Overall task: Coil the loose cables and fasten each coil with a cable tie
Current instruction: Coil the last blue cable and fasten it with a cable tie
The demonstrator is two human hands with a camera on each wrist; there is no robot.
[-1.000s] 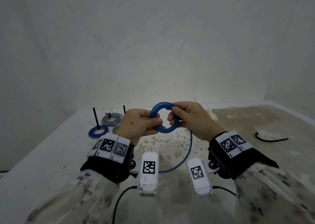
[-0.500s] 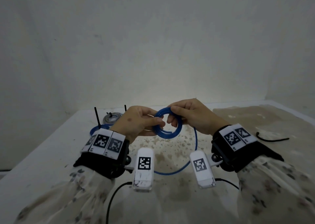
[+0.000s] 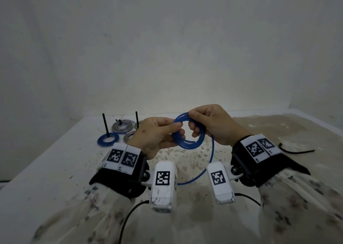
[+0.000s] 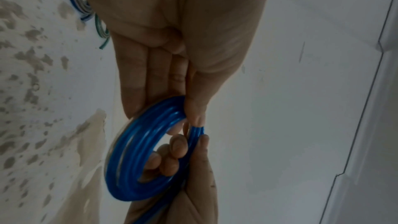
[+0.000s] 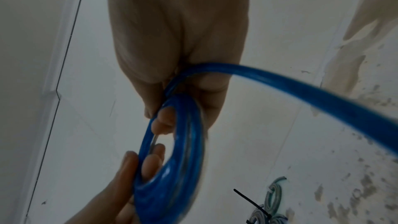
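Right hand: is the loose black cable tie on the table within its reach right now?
Probably not yet. The right hand grips the blue coil together with the left hand; the black cable tie lies unobstructed on the table beside it.

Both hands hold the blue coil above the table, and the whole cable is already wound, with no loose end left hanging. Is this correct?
Not quite. Both the left hand and the right hand do hold the blue coil above the table, but the cable is not fully wound: the head view shows a loose tail hanging from the coil down toward the table.
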